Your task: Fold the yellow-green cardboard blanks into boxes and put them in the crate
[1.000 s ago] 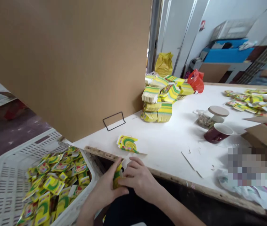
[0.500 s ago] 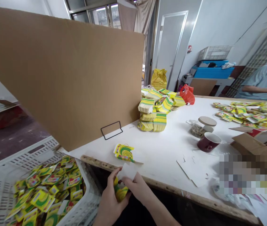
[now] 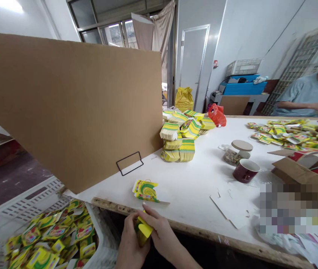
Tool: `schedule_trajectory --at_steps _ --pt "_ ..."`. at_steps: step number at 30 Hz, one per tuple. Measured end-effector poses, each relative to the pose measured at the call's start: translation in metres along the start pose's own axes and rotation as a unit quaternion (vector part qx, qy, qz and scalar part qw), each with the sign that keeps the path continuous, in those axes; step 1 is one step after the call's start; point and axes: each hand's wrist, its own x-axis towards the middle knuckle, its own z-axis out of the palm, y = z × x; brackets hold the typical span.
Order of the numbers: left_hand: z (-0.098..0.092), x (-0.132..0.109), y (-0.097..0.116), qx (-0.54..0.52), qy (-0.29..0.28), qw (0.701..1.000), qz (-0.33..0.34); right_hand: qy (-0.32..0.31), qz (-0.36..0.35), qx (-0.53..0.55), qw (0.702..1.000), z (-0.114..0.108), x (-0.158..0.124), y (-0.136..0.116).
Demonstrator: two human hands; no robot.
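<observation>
Both my hands meet just below the near edge of the white table (image 3: 198,186). My left hand (image 3: 129,244) and my right hand (image 3: 160,233) are closed together on a small yellow and green packet (image 3: 143,229), fingers pinching its folded yellow flap. A similar flat yellow and green packet (image 3: 145,189) lies on the table just beyond my fingers. At my lower left a white slotted crate (image 3: 15,198) holds several such packets (image 3: 52,239).
A tall cardboard sheet (image 3: 71,108) stands on the table's left in a black wire holder (image 3: 129,163). Bundles of yellow cards (image 3: 179,138) are stacked mid-table, with a dark red mug (image 3: 245,170), a lidded jar (image 3: 238,151), an open carton (image 3: 301,172). A person in blue (image 3: 306,95) works at far right.
The camera has tilted up, so more of the room shows. My hands have stayed at the table edge, turning the packet; the white piece seen earlier is gone and a yellow flap now shows.
</observation>
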Motion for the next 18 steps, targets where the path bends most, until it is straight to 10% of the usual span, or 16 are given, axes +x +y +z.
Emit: schedule_trajectory --at_steps 5,18 --pt "-0.023 0.002 0.004 0.031 -0.086 0.995 -0.03 -0.114 -0.034 -0.1 0.988 -0.004 -0.005 0.003" --pt "-0.045 0.008 0.036 0.11 -0.143 0.983 -0.024 -0.114 -0.04 -0.143 0.982 -0.011 0.004 -0.01"
